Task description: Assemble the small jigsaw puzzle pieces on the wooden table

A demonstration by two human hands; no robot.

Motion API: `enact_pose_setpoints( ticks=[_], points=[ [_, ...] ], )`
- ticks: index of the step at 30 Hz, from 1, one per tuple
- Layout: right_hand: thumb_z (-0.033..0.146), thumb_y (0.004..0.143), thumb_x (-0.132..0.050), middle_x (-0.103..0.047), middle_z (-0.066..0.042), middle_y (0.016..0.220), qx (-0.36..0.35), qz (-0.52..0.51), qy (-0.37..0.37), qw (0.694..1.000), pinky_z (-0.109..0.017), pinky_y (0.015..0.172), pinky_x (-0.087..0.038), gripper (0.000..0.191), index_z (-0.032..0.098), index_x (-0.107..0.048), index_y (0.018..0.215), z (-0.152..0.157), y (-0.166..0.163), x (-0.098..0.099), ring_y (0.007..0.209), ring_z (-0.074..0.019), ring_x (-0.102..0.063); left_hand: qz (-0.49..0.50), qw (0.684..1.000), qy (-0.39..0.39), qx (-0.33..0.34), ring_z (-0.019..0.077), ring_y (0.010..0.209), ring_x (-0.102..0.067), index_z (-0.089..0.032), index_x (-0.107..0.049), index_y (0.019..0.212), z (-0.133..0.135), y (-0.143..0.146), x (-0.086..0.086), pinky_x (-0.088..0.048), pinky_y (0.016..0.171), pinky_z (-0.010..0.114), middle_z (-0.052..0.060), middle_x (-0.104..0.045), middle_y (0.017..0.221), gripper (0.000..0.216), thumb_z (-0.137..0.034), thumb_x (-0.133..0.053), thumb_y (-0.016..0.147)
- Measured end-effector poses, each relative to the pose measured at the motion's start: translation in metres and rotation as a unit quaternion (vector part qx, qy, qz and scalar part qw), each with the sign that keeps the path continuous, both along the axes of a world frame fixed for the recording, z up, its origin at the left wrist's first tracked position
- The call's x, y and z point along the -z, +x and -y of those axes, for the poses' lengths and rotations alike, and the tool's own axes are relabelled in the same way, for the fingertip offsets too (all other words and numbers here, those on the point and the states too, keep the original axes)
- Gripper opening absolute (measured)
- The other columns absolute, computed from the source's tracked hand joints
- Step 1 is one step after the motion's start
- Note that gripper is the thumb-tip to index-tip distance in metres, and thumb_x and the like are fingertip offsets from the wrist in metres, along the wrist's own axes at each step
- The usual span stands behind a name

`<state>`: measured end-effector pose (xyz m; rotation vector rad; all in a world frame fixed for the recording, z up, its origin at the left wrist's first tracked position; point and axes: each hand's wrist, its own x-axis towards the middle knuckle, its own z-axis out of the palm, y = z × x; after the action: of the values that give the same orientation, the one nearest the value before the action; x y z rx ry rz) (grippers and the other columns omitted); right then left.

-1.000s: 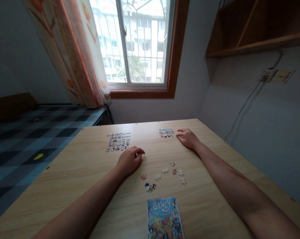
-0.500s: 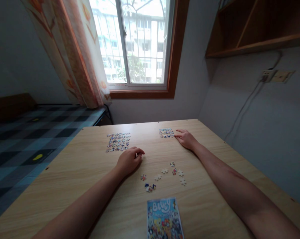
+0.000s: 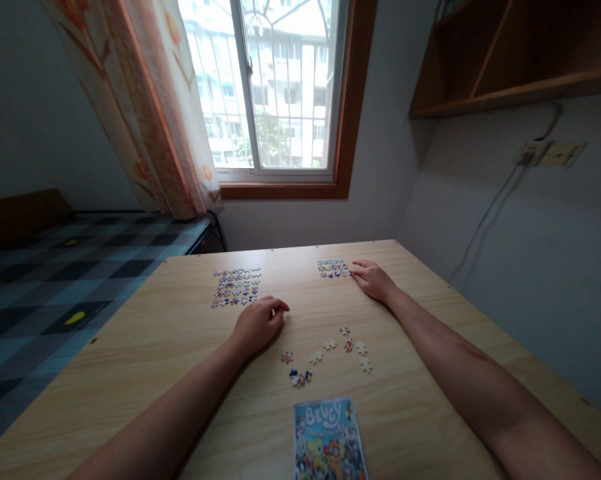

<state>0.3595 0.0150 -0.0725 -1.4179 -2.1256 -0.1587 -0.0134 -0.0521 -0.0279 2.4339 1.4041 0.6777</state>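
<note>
My left hand (image 3: 258, 323) rests on the wooden table (image 3: 145, 360) with its fingers curled under, just below a joined patch of puzzle pieces (image 3: 236, 287). Whether anything is in that hand I cannot make out. My right hand (image 3: 373, 279) lies further back with its fingers stretched toward a smaller joined patch (image 3: 333, 268), touching its right edge. Several loose puzzle pieces (image 3: 330, 353) lie scattered between my forearms. A colourful puzzle picture card (image 3: 328, 440) sits at the near edge.
A wall runs close along the table's right side, with a cable and socket (image 3: 535, 152) on it. A wooden shelf (image 3: 505, 87) hangs above. Behind the table is a window (image 3: 275, 87) with a curtain (image 3: 150, 113). A bed with a checked cover (image 3: 55, 280) lies to the left.
My right hand has shifted very slightly at the small patch's edge. My left hand has stayed where it was.
</note>
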Motion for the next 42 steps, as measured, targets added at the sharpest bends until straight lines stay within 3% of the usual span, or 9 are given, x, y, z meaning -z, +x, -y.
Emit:
enact_pose_setpoints(
  ticks=[11, 15, 18, 22, 25, 28, 30, 36, 42],
  points=[
    [0.023, 0.094, -0.047, -0.067, -0.014, 0.123, 0.029, -0.087, 0.028, 0.995, -0.041, 0.105, -0.045, 0.034, 0.017, -0.075, 0.112, 0.007, -0.004, -0.011, 0.115, -0.0258, -0.06, 0.001, 1.0, -0.005, 0.003, 0.018, 0.082, -0.064, -0.024, -0.076, 0.091, -0.001, 0.0, 0.002, -0.047, 0.078, 0.03, 0.003, -0.072, 0.096, 0.027, -0.02, -0.05, 0.083],
    [0.03, 0.094, -0.051, -0.072, -0.01, 0.098, 0.007, -0.098, -0.008, 0.995, -0.035, 0.084, -0.05, 0.029, 0.017, -0.076, 0.103, 0.017, -0.009, -0.025, 0.088, -0.0215, -0.064, -0.002, 1.0, -0.006, 0.002, 0.018, 0.082, -0.064, -0.024, -0.076, 0.092, -0.001, 0.0, 0.001, -0.047, 0.078, 0.03, 0.002, -0.072, 0.096, 0.027, -0.021, -0.051, 0.083],
    [0.038, 0.089, -0.062, -0.068, -0.003, 0.072, -0.068, -0.076, -0.113, 0.988, -0.027, 0.063, -0.044, 0.025, 0.018, -0.077, 0.089, 0.024, -0.02, -0.042, 0.064, -0.0148, -0.057, -0.007, 1.0, -0.007, -0.002, 0.0179, 0.081, -0.064, -0.024, -0.076, 0.092, 0.0, 0.001, 0.0, -0.047, 0.078, 0.03, 0.002, -0.071, 0.096, 0.027, -0.021, -0.051, 0.083],
    [0.041, 0.079, -0.072, -0.062, 0.001, 0.065, -0.182, -0.013, -0.328, 0.927, -0.023, 0.054, -0.036, 0.024, 0.017, -0.074, 0.079, 0.038, -0.043, -0.065, 0.059, -0.0112, -0.051, -0.008, 1.0, -0.008, -0.002, 0.0173, 0.081, -0.064, -0.024, -0.076, 0.092, 0.002, 0.001, -0.002, -0.047, 0.077, 0.029, 0.002, -0.072, 0.096, 0.027, -0.021, -0.05, 0.083],
    [0.039, 0.074, -0.077, -0.062, 0.002, 0.067, -0.209, 0.032, -0.438, 0.874, -0.022, 0.053, -0.033, 0.023, 0.017, -0.072, 0.077, 0.048, -0.058, -0.075, 0.062, -0.011, -0.052, -0.007, 1.0, -0.006, 0.001, 0.0174, 0.081, -0.064, -0.024, -0.076, 0.091, 0.002, 0.002, -0.003, -0.047, 0.077, 0.029, 0.002, -0.072, 0.095, 0.027, -0.021, -0.05, 0.083],
    [0.034, 0.072, -0.079, -0.061, 0.003, 0.067, -0.201, 0.058, -0.472, 0.857, -0.022, 0.052, -0.032, 0.021, 0.017, -0.067, 0.073, 0.053, -0.066, -0.077, 0.06, -0.0102, -0.051, -0.006, 1.0, -0.003, 0.002, 0.0179, 0.08, -0.064, -0.024, -0.076, 0.091, 0.002, 0.002, -0.002, -0.047, 0.077, 0.03, 0.002, -0.072, 0.095, 0.027, -0.021, -0.05, 0.083],
    [0.031, 0.072, -0.078, -0.058, 0.004, 0.063, -0.196, 0.07, -0.441, 0.873, -0.023, 0.052, -0.03, 0.021, 0.018, -0.063, 0.068, 0.053, -0.067, -0.075, 0.058, -0.0095, -0.048, -0.004, 1.0, -0.003, 0.003, 0.018, 0.081, -0.064, -0.024, -0.076, 0.09, 0.001, 0.002, -0.002, -0.048, 0.077, 0.03, 0.003, -0.072, 0.095, 0.026, -0.021, -0.051, 0.083],
    [0.028, 0.078, -0.075, -0.061, 0.002, 0.068, -0.089, 0.044, -0.19, 0.977, -0.024, 0.056, -0.031, 0.02, 0.019, -0.06, 0.068, 0.046, -0.061, -0.058, 0.062, -0.0119, -0.05, -0.003, 1.0, 0.0, 0.004, 0.0178, 0.082, -0.064, -0.024, -0.076, 0.091, 0.002, 0.002, -0.001, -0.048, 0.078, 0.03, 0.003, -0.072, 0.095, 0.026, -0.019, -0.052, 0.083],
    [0.031, 0.09, -0.065, -0.07, -0.003, 0.091, -0.011, 0.005, -0.071, 0.997, -0.027, 0.07, -0.042, 0.01, 0.023, -0.071, 0.087, 0.039, -0.062, -0.037, 0.078, -0.0171, -0.06, -0.003, 1.0, 0.0, 0.003, 0.018, 0.082, -0.064, -0.024, -0.076, 0.09, 0.002, 0.002, 0.0, -0.048, 0.078, 0.03, 0.003, -0.071, 0.095, 0.025, -0.019, -0.052, 0.083]
  ],
)
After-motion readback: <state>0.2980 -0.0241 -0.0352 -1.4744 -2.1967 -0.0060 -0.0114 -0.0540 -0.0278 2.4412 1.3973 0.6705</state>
